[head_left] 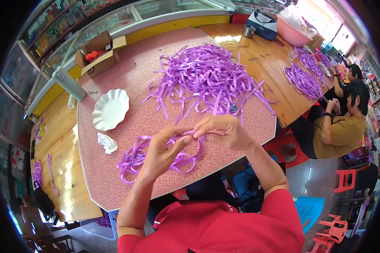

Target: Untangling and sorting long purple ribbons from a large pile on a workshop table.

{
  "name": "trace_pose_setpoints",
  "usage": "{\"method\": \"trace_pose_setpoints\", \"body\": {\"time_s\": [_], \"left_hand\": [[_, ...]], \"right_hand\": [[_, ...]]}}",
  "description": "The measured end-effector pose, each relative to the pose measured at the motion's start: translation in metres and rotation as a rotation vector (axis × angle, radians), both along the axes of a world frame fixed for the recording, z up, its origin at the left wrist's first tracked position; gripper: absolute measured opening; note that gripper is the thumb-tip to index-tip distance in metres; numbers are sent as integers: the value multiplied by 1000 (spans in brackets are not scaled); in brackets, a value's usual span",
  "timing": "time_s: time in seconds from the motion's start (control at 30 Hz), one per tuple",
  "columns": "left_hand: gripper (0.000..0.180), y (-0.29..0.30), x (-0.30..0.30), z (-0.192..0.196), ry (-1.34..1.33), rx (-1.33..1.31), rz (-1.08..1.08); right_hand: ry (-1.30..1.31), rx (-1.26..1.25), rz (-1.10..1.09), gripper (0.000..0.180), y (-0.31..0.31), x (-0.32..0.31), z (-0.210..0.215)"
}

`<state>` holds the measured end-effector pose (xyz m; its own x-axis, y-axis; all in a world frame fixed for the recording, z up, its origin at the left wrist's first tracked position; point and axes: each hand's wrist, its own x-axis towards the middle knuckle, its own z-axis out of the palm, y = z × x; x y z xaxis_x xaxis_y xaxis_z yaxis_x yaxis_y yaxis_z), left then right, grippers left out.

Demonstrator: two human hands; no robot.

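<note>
Both of my hands meet over the near edge of a pink speckled table (114,177). My left hand (162,152) and my right hand (223,131) pinch the same purple ribbon strip (189,134) between their fingertips. Under my left hand lies a small bundle of looped purple ribbons (133,160). Farther back, a large loose heap of purple ribbon strips (207,78) covers the middle of the table.
A white scalloped plate (110,109) and a crumpled white tissue (108,142) lie to the left. An open cardboard box (98,57) stands at the far left corner. Two people sit at a wooden table (270,71) on the right with more purple ribbons (303,80).
</note>
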<state>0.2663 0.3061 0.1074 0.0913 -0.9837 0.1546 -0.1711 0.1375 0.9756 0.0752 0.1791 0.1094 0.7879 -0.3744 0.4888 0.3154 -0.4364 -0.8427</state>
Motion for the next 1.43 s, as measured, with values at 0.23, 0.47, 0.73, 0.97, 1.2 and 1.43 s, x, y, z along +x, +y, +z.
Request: {"method": "trace_pose_setpoints", "body": {"time_s": [0.23, 0.47, 0.73, 0.97, 1.2, 1.43], "left_hand": [[18, 32, 22, -25, 34, 154, -24], [23, 45, 20, -32, 180, 180, -232], [24, 28, -11, -27, -155, 77, -180], [23, 29, 20, -22, -236, 168, -8], [24, -9, 134, -54, -913, -108, 601], [72, -3, 205, -79, -1340, 349, 547]], "right_hand": [[275, 460, 133, 28, 12, -27, -4], [637, 378, -131, 28, 3, -78, 23], [119, -168, -221, 29, 52, 2, -13], [253, -213, -248, 15, 49, 21, -17], [170, -316, -486, 7, 15, 39, -33], [273, -255, -526, 7, 11, 32, -33]]}}
